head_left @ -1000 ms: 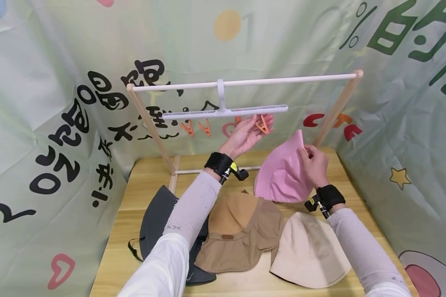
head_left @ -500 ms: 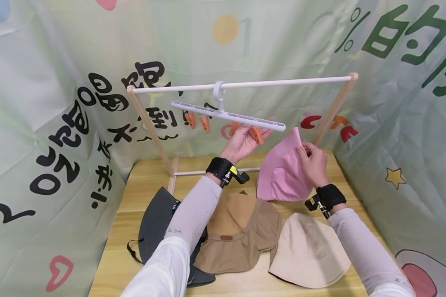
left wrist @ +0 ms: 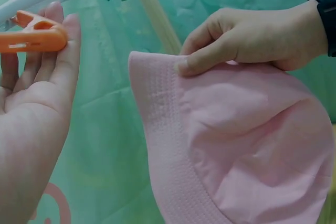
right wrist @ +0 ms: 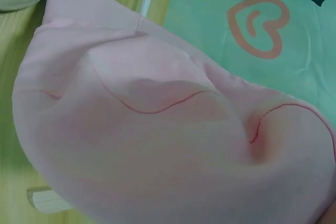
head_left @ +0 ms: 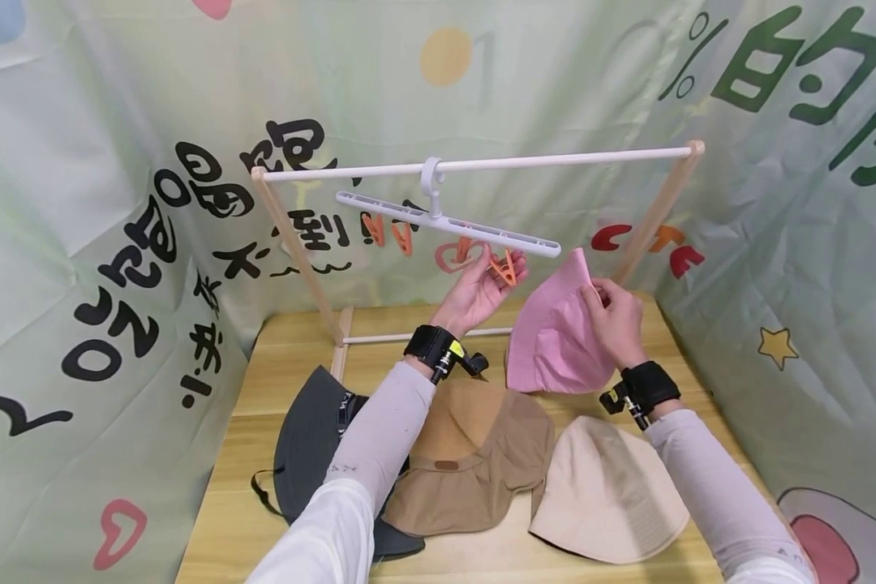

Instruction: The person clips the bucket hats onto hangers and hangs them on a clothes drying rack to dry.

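My right hand [head_left: 619, 323] pinches the brim edge of a pink bucket hat [head_left: 555, 337], held up above the table. In the left wrist view, thumb and fingertips grip the stitched brim [left wrist: 157, 103]. My left hand [head_left: 473, 296] is raised palm up under a white hanger [head_left: 496, 236]. Its fairly straight fingers lie behind an orange clip [head_left: 506, 269] near the hanger's right end and touch it; the thumb is out of the left wrist view. Pink cloth [right wrist: 131, 145] fills most of the right wrist view, hiding the right fingers.
The hanger hooks over the white bar [head_left: 555, 160] of a wooden rack. Several other orange clips [head_left: 401, 238] hang from it. On the wooden table [head_left: 263, 373] lie a dark hat [head_left: 307, 438], a brown hat [head_left: 474, 487] and a cream bucket hat [head_left: 609, 495]. Printed cloth surrounds the table.
The hanger has swivelled, its right end lower and nearer. My left hand has come down slightly with the clip, and the clip's angle has changed. The right hand and pink hat have barely moved.
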`<control>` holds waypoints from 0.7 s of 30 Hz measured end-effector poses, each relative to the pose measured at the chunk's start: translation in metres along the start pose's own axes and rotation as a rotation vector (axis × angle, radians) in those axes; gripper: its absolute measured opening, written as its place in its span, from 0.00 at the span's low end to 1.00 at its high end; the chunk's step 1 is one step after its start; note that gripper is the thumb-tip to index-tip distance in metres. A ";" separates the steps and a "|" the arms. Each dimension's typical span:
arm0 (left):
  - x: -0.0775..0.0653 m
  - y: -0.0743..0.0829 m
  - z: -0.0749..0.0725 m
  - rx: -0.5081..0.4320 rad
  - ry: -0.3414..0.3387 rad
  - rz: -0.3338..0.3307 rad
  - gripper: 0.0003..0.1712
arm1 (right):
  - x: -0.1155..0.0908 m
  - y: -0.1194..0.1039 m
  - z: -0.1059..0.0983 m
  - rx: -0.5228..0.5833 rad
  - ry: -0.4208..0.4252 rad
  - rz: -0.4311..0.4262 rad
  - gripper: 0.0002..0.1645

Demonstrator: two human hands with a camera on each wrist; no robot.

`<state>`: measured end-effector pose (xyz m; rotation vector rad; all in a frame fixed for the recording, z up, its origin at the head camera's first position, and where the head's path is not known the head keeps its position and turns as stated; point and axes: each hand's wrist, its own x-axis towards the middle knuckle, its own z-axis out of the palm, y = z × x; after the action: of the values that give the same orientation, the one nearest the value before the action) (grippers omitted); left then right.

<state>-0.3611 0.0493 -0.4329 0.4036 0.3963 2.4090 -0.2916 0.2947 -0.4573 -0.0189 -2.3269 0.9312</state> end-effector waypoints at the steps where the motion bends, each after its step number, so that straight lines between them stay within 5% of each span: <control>1: 0.000 0.000 0.001 0.017 -0.009 0.004 0.18 | 0.001 -0.001 -0.001 -0.002 -0.002 -0.012 0.16; 11: 0.002 0.002 0.011 0.151 -0.001 0.023 0.11 | 0.007 -0.015 -0.012 -0.079 -0.034 -0.215 0.13; 21: 0.013 0.004 0.017 0.336 0.070 0.034 0.09 | 0.019 -0.040 -0.037 -0.207 -0.198 -0.358 0.08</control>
<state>-0.3662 0.0575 -0.4133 0.4762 0.8368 2.3964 -0.2784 0.2922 -0.4014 0.4082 -2.4859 0.5322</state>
